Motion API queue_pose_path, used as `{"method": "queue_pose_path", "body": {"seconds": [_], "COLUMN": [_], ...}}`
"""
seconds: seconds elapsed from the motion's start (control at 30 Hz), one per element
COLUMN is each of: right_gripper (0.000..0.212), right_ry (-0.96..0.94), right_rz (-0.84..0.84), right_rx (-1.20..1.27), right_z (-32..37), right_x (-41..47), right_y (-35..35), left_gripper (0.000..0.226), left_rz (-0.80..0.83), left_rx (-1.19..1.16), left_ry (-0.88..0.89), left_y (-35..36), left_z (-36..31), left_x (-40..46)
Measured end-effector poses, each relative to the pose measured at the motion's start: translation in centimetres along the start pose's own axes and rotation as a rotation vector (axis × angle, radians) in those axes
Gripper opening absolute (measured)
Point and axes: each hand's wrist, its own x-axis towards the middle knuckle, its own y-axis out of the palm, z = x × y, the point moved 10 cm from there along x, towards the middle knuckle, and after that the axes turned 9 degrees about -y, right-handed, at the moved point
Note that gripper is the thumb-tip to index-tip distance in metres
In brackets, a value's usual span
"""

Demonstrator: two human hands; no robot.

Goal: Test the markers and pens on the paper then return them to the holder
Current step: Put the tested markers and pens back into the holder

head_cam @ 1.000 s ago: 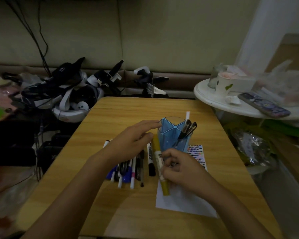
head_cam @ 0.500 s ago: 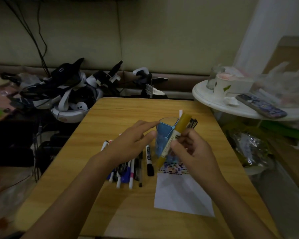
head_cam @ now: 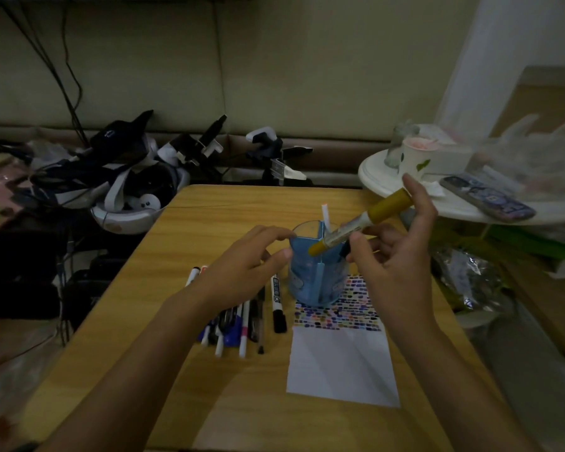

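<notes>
While a second ago the yellow marker (head_cam: 359, 224) lay on the paper (head_cam: 341, 363) under the right hand (head_cam: 392, 256), it is now up in the air, tilted, with its low end just over the blue holder (head_cam: 317, 272). The right hand pinches it, thumb on the white middle part and a finger up by the yellow cap. The left hand (head_cam: 242, 265) has stayed where it was, with thumb and fingers touching the holder's side and rim to keep it from tipping. I think this marker is done being tested and is about to go in. The holder stands on the top edge of the paper, by the rows of little color marks. More pens (head_cam: 238, 324) and a black marker (head_cam: 277, 301) lie on the table (head_cam: 163, 380) to the left, so a lot of testing is likely left.
</notes>
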Motion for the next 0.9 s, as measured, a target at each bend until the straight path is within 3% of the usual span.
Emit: {"method": "queue_pose_path", "body": {"seconds": [0.27, 0.5, 0.67, 0.9], "right_gripper": [0.058, 0.053, 0.038, 0.045], "right_ry": [-0.097, -0.142, -0.146, -0.167], "right_rz": [0.099, 0.213, 0.26, 0.185], "right_rx": [-0.291, -0.408, -0.443, -0.459], "right_z": [-0.1, -0.9, -1.5, -0.7], "right_x": [0.5, 0.0, -0.4, -0.6], "right_y": [0.8, 1.9, 2.3, 1.8], "left_gripper": [0.037, 0.029, 0.031, 0.035], "left_rz": [0.024, 0.042, 0.045, 0.055], "left_rx": [0.042, 0.062, 0.064, 0.063], "left_ry": [0.035, 0.082, 0.087, 0.095], "left_y": [0.4, 0.6, 0.4, 0.3], "left_z": [0.3, 0.1, 0.0, -0.2], "left_x": [0.2, 0.3, 0.2, 0.1]}}
